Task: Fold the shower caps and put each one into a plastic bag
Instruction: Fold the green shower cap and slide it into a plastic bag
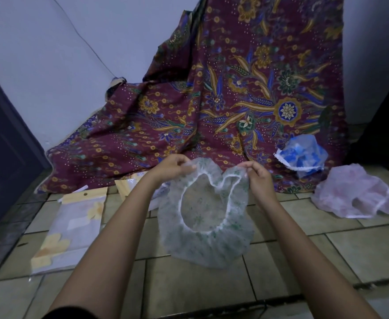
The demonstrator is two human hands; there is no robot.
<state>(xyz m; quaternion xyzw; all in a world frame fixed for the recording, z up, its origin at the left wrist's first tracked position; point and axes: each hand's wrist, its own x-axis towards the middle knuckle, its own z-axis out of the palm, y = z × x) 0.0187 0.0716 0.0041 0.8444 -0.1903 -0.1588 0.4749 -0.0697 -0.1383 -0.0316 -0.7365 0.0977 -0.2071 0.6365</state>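
Note:
A clear shower cap with a green floral print [208, 240] hangs in front of me above the tiled floor, its white elastic opening facing me. My left hand [172, 166] pinches its upper left edge. My right hand [259, 176] pinches its upper right edge. A blue-and-white shower cap [301, 155] lies on the patterned cloth at the right. A pale pink shower cap [357, 192] lies on the tiles further right. A plastic bag with a yellow flower print [71, 226] lies flat on the floor at the left.
A maroon batik cloth [223, 100] drapes from the wall down onto the floor ahead. A second yellow-headed bag [129, 185] lies partly behind my left arm. A dark door [2, 139] stands at the left. Beige tiles [327, 249] cover the floor.

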